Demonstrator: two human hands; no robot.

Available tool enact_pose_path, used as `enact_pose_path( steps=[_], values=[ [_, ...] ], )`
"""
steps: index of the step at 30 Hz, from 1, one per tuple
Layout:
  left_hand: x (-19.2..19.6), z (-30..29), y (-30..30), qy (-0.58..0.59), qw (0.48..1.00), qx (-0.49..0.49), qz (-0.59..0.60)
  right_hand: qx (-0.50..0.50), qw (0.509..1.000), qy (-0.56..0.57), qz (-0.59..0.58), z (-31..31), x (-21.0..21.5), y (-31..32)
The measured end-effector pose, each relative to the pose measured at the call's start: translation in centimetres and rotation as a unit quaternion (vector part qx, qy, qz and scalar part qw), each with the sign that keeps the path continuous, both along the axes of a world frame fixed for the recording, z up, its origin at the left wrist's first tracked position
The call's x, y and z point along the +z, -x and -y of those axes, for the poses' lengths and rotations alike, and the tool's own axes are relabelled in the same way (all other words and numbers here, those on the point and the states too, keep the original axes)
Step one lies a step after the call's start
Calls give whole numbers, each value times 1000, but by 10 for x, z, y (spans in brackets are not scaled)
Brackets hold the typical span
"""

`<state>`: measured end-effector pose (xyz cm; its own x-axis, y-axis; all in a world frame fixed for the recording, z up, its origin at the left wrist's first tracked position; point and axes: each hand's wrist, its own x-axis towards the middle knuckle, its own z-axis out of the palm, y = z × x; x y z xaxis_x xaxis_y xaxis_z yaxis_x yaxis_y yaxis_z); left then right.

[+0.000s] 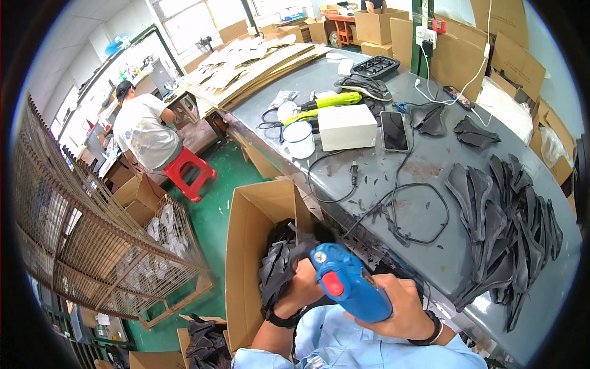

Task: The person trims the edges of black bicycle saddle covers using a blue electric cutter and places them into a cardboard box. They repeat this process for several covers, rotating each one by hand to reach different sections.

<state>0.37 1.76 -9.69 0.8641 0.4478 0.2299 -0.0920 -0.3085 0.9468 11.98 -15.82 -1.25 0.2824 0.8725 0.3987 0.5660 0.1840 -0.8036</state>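
My right hand [402, 310] is wrapped round a blue hand-held tool [353, 284] with a red button on top. Close beside the tool's head, my left hand [299, 288] is closed on a dark moulded piece [302, 251], blurred and partly hidden behind the tool. Just left of it stands an open cardboard carton [244, 246], where several black curved moulded pieces [276, 264] lie. More thin black moulded pieces [522, 234] are heaped on the grey table [424, 270] to my right. The tool's working end is hard to make out.
On the table are a phone [394, 131], a white box [348, 127], an enamel mug [298, 140], a yellow-green tool [332, 100] and a looped black cable [444, 212]. A wire cage [98, 246] stands left. Farther back, a person [144, 126] sits on a red stool [189, 173].
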Motion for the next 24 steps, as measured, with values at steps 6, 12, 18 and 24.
enact_pose_path(
  steps=[6, 12, 18, 24],
  values=[
    [59, 37, 4, 385, 914, -99, 83, -49, 998, 40, 4, -4, -12, -5],
    [44, 8, -35, 267, 827, 267, 415, 62, 998, 13, 0, 3, -22, 3],
    [65, 5, -14, 310, 840, 287, 341, -22, 991, 93, 90, 8, -25, -1],
    [67, 6, 3, 241, 899, 179, 318, -80, 984, 99, 121, 5, -26, 1]
  ],
)
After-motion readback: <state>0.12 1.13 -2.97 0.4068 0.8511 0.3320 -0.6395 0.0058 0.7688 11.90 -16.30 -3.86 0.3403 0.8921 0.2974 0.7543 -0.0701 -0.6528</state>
